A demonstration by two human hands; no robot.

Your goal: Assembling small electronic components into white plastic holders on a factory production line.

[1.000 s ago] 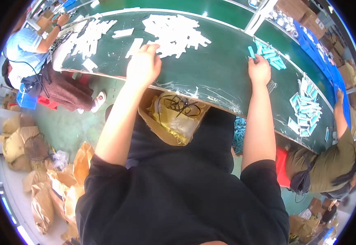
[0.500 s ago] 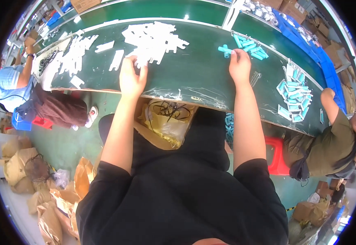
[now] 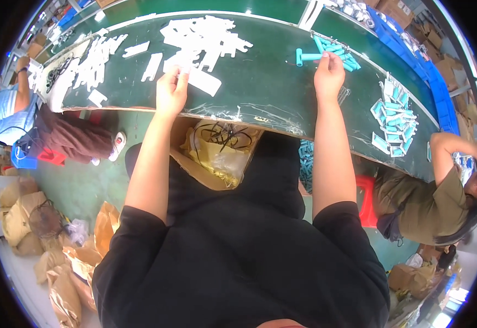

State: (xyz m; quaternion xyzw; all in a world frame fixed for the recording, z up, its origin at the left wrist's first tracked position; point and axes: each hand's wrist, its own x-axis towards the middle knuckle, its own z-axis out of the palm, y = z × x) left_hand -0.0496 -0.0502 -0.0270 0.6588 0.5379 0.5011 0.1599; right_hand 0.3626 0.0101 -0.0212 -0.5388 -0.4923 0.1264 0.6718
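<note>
My left hand (image 3: 172, 92) pinches a flat white plastic casing (image 3: 204, 82) by its left end, just in front of a heap of white casings (image 3: 197, 34). My right hand (image 3: 329, 79) is closed on a turquoise cylindrical battery cell (image 3: 313, 57), which points left from the fingertips. A second turquoise cell (image 3: 299, 58) stands crosswise at its far end, seemingly touching it; whether it is held too, I cannot tell. Behind that hand lies a pile of turquoise cells (image 3: 350, 63).
White casings with turquoise cells in them (image 3: 395, 123) lie at the right of the green table (image 3: 266, 82). More white parts (image 3: 99, 60) lie left. A cardboard box (image 3: 186, 158) is below the table edge. Co-workers sit at left (image 3: 17, 106) and right (image 3: 430, 202).
My left hand has drawn a white casing out from the heap toward me. The turquoise cells by my right hand have shifted slightly, and the view has tilted a little.
</note>
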